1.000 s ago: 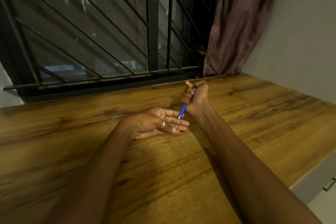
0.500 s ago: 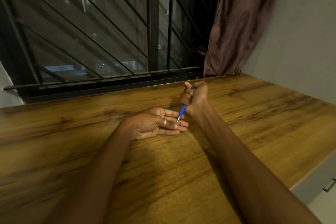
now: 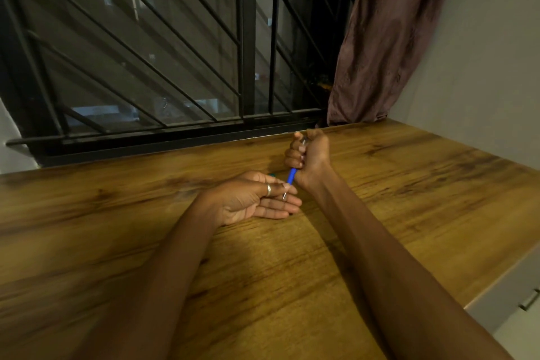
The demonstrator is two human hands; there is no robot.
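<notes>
Right hand (image 3: 308,155) clamps its grip on a blue pen (image 3: 291,176), tip touching the flat, uncurled left hand (image 3: 251,199).

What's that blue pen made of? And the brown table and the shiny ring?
The blue pen in the right hand looks like smooth plastic, with a metal-looking tip. The brown table shows wood grain under a slight sheen; solid wood or laminate, unclear. The silver ring on the left hand glints like polished metal.
</notes>
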